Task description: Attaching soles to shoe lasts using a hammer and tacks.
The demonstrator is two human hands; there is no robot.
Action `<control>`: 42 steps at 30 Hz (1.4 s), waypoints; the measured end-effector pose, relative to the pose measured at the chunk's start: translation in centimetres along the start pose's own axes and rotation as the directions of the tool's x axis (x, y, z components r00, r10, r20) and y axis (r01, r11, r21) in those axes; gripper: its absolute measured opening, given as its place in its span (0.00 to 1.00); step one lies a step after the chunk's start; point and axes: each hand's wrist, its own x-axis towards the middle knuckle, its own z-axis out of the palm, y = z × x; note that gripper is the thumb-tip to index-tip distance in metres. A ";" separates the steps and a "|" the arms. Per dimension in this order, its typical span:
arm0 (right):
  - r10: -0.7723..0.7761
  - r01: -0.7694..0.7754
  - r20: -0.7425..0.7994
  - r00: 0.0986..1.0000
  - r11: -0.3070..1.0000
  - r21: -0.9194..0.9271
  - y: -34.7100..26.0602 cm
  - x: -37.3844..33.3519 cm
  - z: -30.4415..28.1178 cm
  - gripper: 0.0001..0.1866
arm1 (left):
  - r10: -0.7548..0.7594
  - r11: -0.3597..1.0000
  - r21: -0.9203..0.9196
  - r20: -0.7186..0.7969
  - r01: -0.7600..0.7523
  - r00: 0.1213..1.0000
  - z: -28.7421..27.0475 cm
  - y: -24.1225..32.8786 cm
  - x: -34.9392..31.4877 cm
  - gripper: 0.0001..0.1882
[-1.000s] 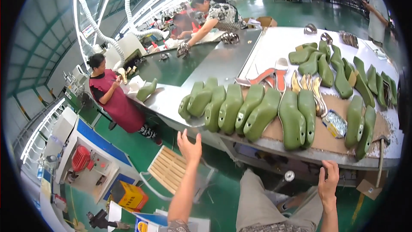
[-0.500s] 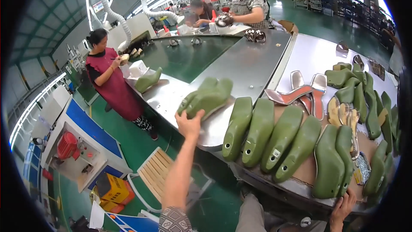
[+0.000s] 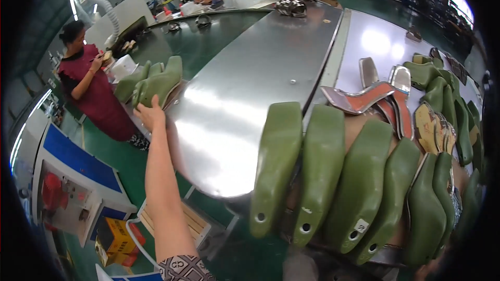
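Lasts shifted beside another last on tabletop, left hand clamped on them; right hand too dim to tell.

From afar I'm logging shoe lasts showing green along the white table's near edge, sole pieces orange-red, sleeve black-and-white geometric, apron maroon.

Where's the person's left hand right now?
The left hand is at the left of the head view, touching green shoe moulds on the metal table, near the person in the dark red apron.
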 end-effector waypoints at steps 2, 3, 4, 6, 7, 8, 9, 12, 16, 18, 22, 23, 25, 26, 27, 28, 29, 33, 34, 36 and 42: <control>0.000 -0.003 -0.241 0.971 1.000 -0.012 4.8 -3.4 4.0 0.27 | -0.008 1.000 0.022 0.014 0.008 1.000 -2.0 -2.9 2.2 0.41; 0.011 -0.008 -0.237 0.972 1.000 0.011 4.1 -2.9 3.7 0.27 | -0.032 0.999 0.032 0.019 0.032 0.999 -3.7 -3.7 2.9 0.41; 0.013 -0.016 -0.122 0.992 1.000 -0.024 0.8 -0.3 1.7 0.29 | -0.174 0.950 -0.208 0.264 0.232 0.949 -5.1 0.6 -1.1 0.41; 0.049 -0.050 -0.034 0.998 0.998 -0.049 -3.7 3.1 -1.1 0.31 | -0.091 0.761 -0.469 0.606 0.447 0.790 -11.8 8.5 -9.1 0.42; 0.064 -0.064 -0.001 0.998 0.998 -0.006 -5.3 4.4 -1.6 0.25 | 0.050 0.706 -0.549 0.669 0.447 0.742 -14.4 8.6 -12.2 0.41; 0.076 -0.077 0.033 0.997 0.997 0.022 -5.9 4.9 -1.8 0.20 | 0.320 0.638 -0.704 0.612 0.314 0.723 -15.9 7.8 -17.0 0.40; 0.082 -0.083 0.021 0.996 0.996 0.029 -5.6 4.8 -1.5 0.20 | 0.427 0.571 -0.780 0.550 0.258 0.718 -20.7 9.7 -21.6 0.40; 0.042 -0.040 -0.026 0.999 0.997 0.063 -5.7 4.9 -0.8 0.21 | 0.717 0.647 -0.663 0.360 -0.377 0.597 -30.8 12.1 -30.1 0.45; 0.005 0.001 -0.048 0.999 0.993 0.119 -5.8 4.9 -0.8 0.18 | 0.582 0.804 -0.337 0.278 -0.490 0.764 -28.5 14.3 -34.3 0.32; -0.001 0.010 -0.071 0.998 0.990 0.138 -5.6 4.9 -0.7 0.17 | 0.610 0.762 -0.421 0.214 -0.492 0.763 -26.9 13.6 -33.3 0.27; -0.019 0.032 -0.110 0.994 0.992 0.121 -5.6 5.3 -0.9 0.16 | 0.606 0.768 -0.472 0.317 -0.433 0.730 -23.8 10.8 -26.2 0.26; -0.015 0.028 -0.113 0.994 0.992 0.120 -5.6 5.1 -0.9 0.16 | 0.610 0.766 -0.474 0.323 -0.434 0.724 -22.6 10.1 -24.7 0.25; 0.020 -0.008 -0.089 0.996 0.990 0.137 -5.6 4.8 -0.7 0.16 | 0.602 0.781 -0.442 0.346 -0.441 0.720 -19.9 9.1 -21.7 0.27; 0.019 -0.007 -0.088 0.996 0.991 0.136 -5.7 4.7 -0.7 0.16 | 0.616 0.770 -0.417 0.289 -0.483 0.732 -18.1 7.9 -19.7 0.28; 0.017 -0.005 -0.090 0.996 0.991 0.132 -5.7 4.8 -0.7 0.16 | 0.590 0.788 -0.388 0.252 -0.478 0.767 -17.1 7.7 -18.1 0.27; 0.021 -0.009 -0.090 0.996 0.992 0.125 -5.7 4.7 -0.8 0.16 | 0.580 0.794 -0.370 0.227 -0.482 0.782 -15.8 7.5 -16.4 0.26; 0.013 -0.003 -0.083 0.996 0.992 0.125 -5.8 4.8 -0.9 0.16 | 0.584 0.798 -0.276 0.133 -0.536 0.801 -14.1 5.9 -14.0 0.27; 0.063 -0.055 -0.097 0.993 0.995 0.078 -6.5 4.7 -1.3 0.15 | 0.487 0.873 -0.114 0.156 -0.474 0.860 -10.1 4.2 -7.4 0.29; 0.078 -0.070 -0.110 0.991 0.995 0.077 -6.6 4.8 -1.3 0.14 | 0.499 0.867 -0.123 0.201 -0.484 0.843 -9.5 4.1 -6.6 0.31; 0.079 -0.069 -0.116 0.990 0.993 0.094 -7.0 5.4 -1.0 0.13 | 0.499 0.859 -0.010 0.240 -0.511 0.833 -9.1 3.7 -5.6 0.36; 0.025 -0.007 -0.153 0.988 0.993 0.117 -7.5 7.4 -1.9 0.09 | 0.650 0.608 -0.714 0.195 -0.348 0.735 -17.7 11.0 -22.3 0.29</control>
